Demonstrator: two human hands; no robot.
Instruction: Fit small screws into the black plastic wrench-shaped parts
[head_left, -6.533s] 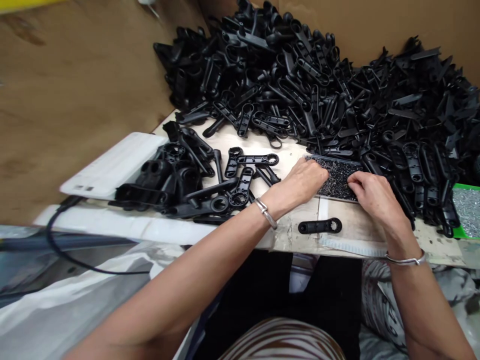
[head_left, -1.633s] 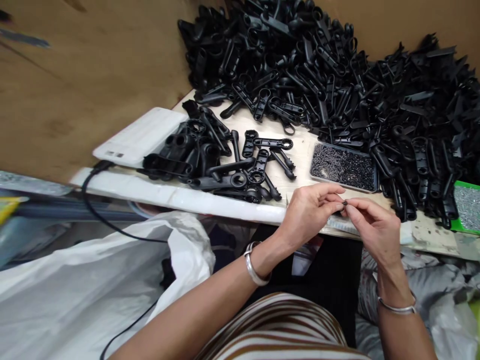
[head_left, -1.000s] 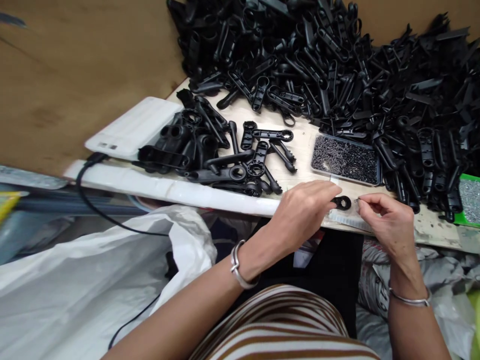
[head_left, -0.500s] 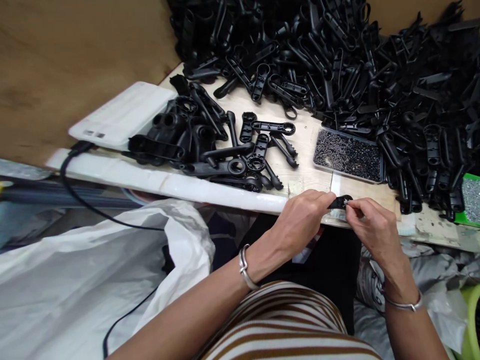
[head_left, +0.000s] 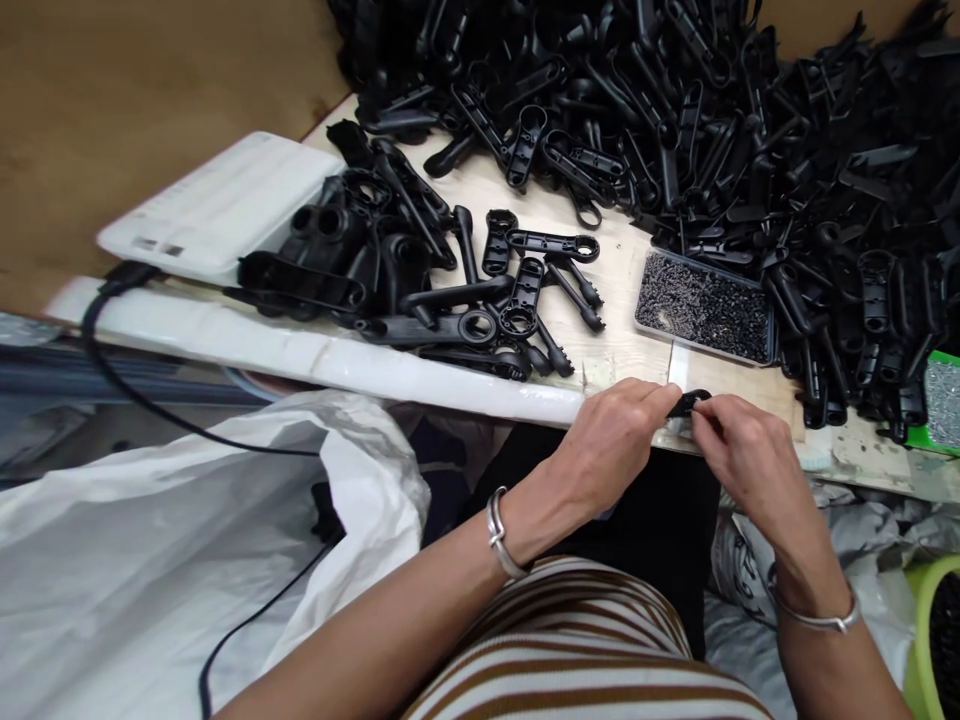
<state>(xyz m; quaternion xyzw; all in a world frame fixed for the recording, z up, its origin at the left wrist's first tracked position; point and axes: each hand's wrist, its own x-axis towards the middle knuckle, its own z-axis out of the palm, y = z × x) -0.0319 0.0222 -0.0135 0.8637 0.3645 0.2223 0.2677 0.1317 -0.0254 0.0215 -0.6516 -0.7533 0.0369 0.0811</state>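
Note:
My left hand (head_left: 619,435) is closed around a black plastic handle part (head_left: 688,402) at the table's front edge; most of the part is hidden under the fingers. At the part's exposed ring end, my right hand (head_left: 742,450) has thumb and forefinger pinched together. Whatever those fingertips hold, if anything, is too small to make out. Just beyond the hands lies a clear tray (head_left: 772,345) of tiny dark pieces. Several loose black handle parts (head_left: 523,297) lie left of it, some with their hollow side up.
A large heap of black plastic parts (head_left: 675,130) covers the back and right. At left is a white box (head_left: 217,205) with a black cable (head_left: 187,425). A green tray (head_left: 930,438) of small metal pieces stands far right. White sacking (head_left: 187,540) hangs below the table.
The view has shifted slightly. Both hands stay at the same black part, which now appears tilted differently, with less of its inner side showing.

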